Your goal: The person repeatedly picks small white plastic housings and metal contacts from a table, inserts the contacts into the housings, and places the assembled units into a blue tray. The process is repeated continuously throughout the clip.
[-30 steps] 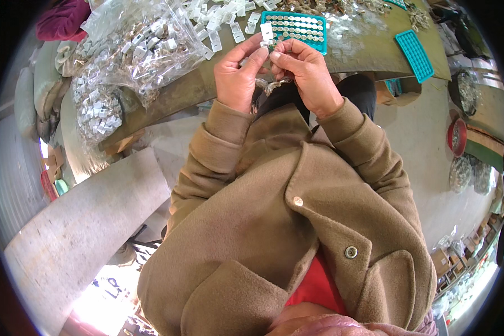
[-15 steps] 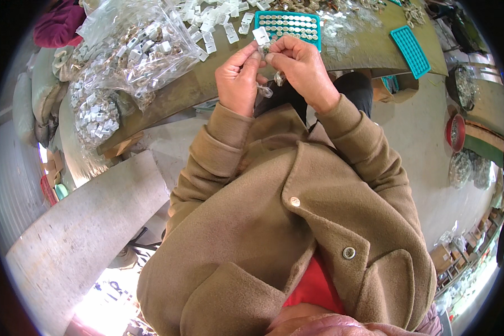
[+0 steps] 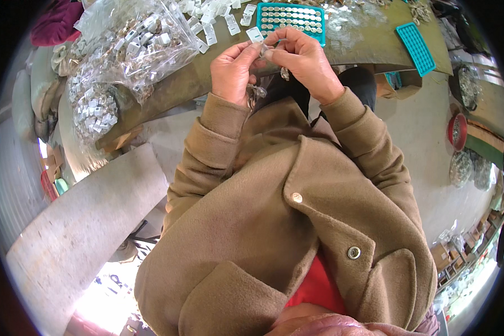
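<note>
Left hand [image 3: 231, 70] pinching small translucent-white plastic box [image 3: 255, 35] by near-left corner of teal rectangular plastic tray [image 3: 321, 40]; right hand [image 3: 302, 59] meeting it, can't tell gripping what. Guessing fiddly fingertip step, next move needing steady pinch.

two hands [image 3: 229, 75] [image 3: 305, 59], two teal trays [image 3: 320, 40] [image 3: 416, 49] on the table [image 3: 369, 50], two coat snaps [image 3: 297, 197] [image 3: 353, 253], one red bowl [image 3: 462, 139]

Bright, diffuse light. Whiteout glare patch [image 3: 102, 297], 7–8 o'clock; highlights on crumpled clear plastic bag [image 3: 180, 51], 11 o'clock. Small white plastic piece [image 3: 255, 35], 12 o'clock: detail unresolved. Fisheye bowing, black corners.
</note>
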`<state>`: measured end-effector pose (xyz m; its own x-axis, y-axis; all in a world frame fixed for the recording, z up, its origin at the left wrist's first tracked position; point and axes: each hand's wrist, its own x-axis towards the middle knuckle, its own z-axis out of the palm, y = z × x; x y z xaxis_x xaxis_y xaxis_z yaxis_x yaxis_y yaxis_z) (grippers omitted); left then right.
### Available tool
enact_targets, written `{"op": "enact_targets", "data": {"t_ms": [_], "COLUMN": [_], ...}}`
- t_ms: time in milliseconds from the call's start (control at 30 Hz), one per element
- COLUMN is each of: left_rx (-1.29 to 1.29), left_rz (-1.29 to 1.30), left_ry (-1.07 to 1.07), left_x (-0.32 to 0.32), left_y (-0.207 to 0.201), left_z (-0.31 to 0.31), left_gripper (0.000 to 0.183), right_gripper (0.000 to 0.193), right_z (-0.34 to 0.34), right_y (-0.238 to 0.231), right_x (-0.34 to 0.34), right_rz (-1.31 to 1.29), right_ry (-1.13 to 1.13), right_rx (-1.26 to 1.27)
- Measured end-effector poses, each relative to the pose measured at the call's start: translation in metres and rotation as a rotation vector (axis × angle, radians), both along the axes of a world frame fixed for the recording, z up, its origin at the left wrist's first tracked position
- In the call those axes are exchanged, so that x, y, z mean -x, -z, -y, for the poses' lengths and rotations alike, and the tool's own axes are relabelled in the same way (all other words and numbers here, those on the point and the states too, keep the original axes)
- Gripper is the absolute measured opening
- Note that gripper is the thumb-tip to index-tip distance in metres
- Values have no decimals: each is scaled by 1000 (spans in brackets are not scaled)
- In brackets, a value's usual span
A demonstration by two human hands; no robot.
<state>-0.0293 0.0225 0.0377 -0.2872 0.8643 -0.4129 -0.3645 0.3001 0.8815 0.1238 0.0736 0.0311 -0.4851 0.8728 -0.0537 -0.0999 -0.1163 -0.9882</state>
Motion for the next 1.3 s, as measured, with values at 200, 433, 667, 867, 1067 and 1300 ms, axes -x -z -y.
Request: {"op": "enact_targets", "data": {"t_ms": [200, 433, 667, 867, 1067, 1300], "left_rx": [75, 118, 179, 200, 90, 70], "left_rz": [285, 699, 961, 649, 383, 206], "left_ry": [-40, -30, -68, -114, -9, 80], "left_x": [11, 21, 29, 25, 20, 7], "left_y": [-8, -8, 0, 14, 15, 13], "left_z": [3, 1, 2, 1, -3, -5], "left_gripper": [23, 30, 28, 25, 21, 13], "right_gripper": [12, 7, 8, 10, 6, 5], "right_z": [1, 3, 2, 6, -27, -37], "right_y": [1, 4, 5, 11, 14, 24], "right_x": [8, 9, 7, -8, -19, 6], "right_rz": [-104, -40, 302, 434, 533, 678], "right_ry": [66, 75, 213, 208, 358, 203], "right_rx": [-77, -211, -949, -937, -794, -952]}}
